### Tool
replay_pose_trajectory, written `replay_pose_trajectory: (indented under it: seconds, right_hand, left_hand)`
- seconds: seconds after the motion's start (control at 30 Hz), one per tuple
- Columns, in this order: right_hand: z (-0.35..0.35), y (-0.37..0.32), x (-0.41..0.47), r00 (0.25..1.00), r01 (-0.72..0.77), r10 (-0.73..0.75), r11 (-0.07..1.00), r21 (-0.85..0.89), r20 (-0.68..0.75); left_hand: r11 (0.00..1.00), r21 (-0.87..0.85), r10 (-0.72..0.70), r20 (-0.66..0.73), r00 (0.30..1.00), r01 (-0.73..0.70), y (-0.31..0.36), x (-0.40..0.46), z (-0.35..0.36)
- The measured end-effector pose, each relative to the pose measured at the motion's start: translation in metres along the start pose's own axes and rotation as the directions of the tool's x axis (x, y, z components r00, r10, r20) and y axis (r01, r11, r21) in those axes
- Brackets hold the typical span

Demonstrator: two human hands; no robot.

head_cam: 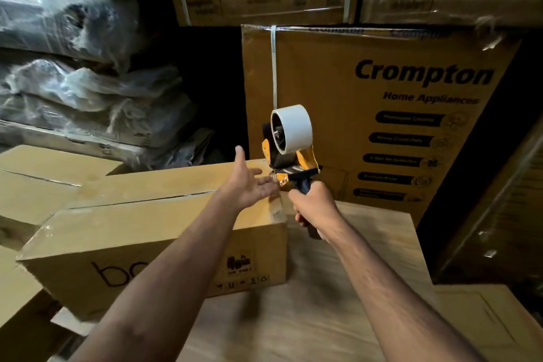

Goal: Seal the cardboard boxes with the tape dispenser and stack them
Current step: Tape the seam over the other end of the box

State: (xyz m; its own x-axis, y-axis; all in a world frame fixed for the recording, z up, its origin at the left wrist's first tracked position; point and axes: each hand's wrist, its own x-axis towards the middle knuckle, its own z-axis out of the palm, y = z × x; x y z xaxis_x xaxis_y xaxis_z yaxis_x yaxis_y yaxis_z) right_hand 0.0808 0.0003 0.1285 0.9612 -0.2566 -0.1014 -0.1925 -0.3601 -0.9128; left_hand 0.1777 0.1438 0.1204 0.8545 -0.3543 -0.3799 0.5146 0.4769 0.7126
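Note:
A long brown cardboard box [123,244] lies in front of me, its top flaps meeting in a seam that runs left to right. My right hand [313,209] grips the dark handle of an orange tape dispenser [293,161] carrying a white tape roll [296,128], held at the box's right end. My left hand [249,182] is open, fingers straight, palm turned toward the dispenser's front, just above the box's top right corner. A short strip of tape [276,210] hangs down the box's right end.
The box rests on a wider flat cardboard surface [338,303]. More plain boxes [38,173] lie to the left. A tall printed Crompton carton [396,103] stands right behind, with further cartons stacked above. Plastic-wrapped bundles [73,82] fill the left background.

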Motion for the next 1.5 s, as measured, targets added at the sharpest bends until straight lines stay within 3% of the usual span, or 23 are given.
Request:
replay_pose_trajectory:
  seconds: [0.07, 0.13, 0.23, 0.43, 0.57, 0.67, 0.77, 0.9, 1.0, 1.1, 1.13, 1.2, 1.23, 1.27, 1.37, 1.5]
  right_hand:
    - [0.007, -0.004, 0.005, 1.0, 0.001, -0.002, 0.997, 0.075, 0.018]
    - [0.011, -0.007, 0.011, 1.0, -0.014, 0.011, 0.991, 0.131, 0.02]
    - [0.012, -0.011, 0.022, 0.999, -0.049, 0.043, 0.978, 0.202, 0.032]
    - [0.021, -0.017, 0.047, 1.0, -0.015, 0.011, 0.987, 0.162, 0.029]
    - [0.028, -0.018, 0.059, 0.999, -0.054, 0.052, 0.984, 0.171, 0.017]
    - [0.032, -0.02, 0.064, 0.997, -0.076, 0.076, 0.981, 0.181, 0.008]
    - [0.033, -0.023, 0.066, 0.997, -0.083, 0.083, 0.981, 0.173, 0.002]
    - [0.03, -0.025, 0.067, 0.995, -0.099, 0.103, 0.98, 0.17, -0.015]
    - [0.03, -0.024, 0.069, 0.99, -0.131, 0.137, 0.976, 0.176, -0.021]
    - [0.035, -0.023, 0.072, 0.982, -0.173, 0.185, 0.962, 0.212, -0.036]
    - [0.037, -0.023, 0.073, 0.978, -0.191, 0.206, 0.952, 0.238, -0.04]
    - [0.039, -0.023, 0.07, 0.968, -0.23, 0.25, 0.928, 0.295, -0.033]
    - [0.04, -0.023, 0.067, 0.963, -0.247, 0.268, 0.916, 0.315, -0.023]
    - [0.04, -0.022, 0.064, 0.959, -0.263, 0.282, 0.908, 0.326, -0.012]
    - [0.042, -0.016, 0.051, 0.951, -0.295, 0.31, 0.9, 0.319, 0.004]
    - [0.046, -0.017, 0.047, 0.937, -0.329, 0.35, 0.877, 0.35, 0.003]
  left_hand:
    - [0.992, 0.039, -0.125, 0.147, 0.981, 0.121, 0.012, 0.01, -0.003]
    - [0.984, 0.047, -0.176, 0.199, 0.964, 0.17, 0.025, 0.021, -0.004]
    - [0.976, 0.036, -0.217, 0.201, 0.955, 0.214, 0.042, 0.042, -0.009]
    - [0.925, 0.093, -0.379, 0.149, 0.913, 0.369, 0.064, 0.082, -0.017]
    - [0.901, 0.114, -0.434, 0.22, 0.874, 0.419, 0.073, 0.101, -0.027]
    - [0.843, 0.36, -0.478, 0.165, 0.862, 0.399, 0.08, 0.106, -0.027]
    - [0.756, 0.569, -0.438, 0.07, 0.896, 0.325, 0.088, 0.114, -0.02]
    - [0.696, 0.674, -0.361, 0.028, 0.932, 0.249, 0.099, 0.134, -0.017]
    - [0.523, 0.85, -0.209, 0.062, 0.976, 0.058, 0.1, 0.148, -0.014]
    - [0.334, 0.921, -0.082, 0.24, 0.967, -0.2, 0.096, 0.156, -0.009]
    - [0.235, 0.93, -0.045, 0.3, 0.953, -0.282, 0.094, 0.161, -0.009]
    - [-0.081, 0.912, 0.094, 0.408, 0.908, -0.401, 0.094, 0.175, -0.012]
    - [-0.228, 0.892, 0.158, 0.43, 0.889, -0.391, 0.096, 0.182, -0.015]
    - [-0.311, 0.88, 0.177, 0.425, 0.888, -0.359, 0.098, 0.188, -0.018]
    - [-0.363, 0.855, 0.072, 0.421, 0.904, -0.37, 0.099, 0.201, -0.023]
    - [-0.411, 0.835, 0.047, 0.421, 0.906, -0.367, 0.093, 0.204, -0.015]
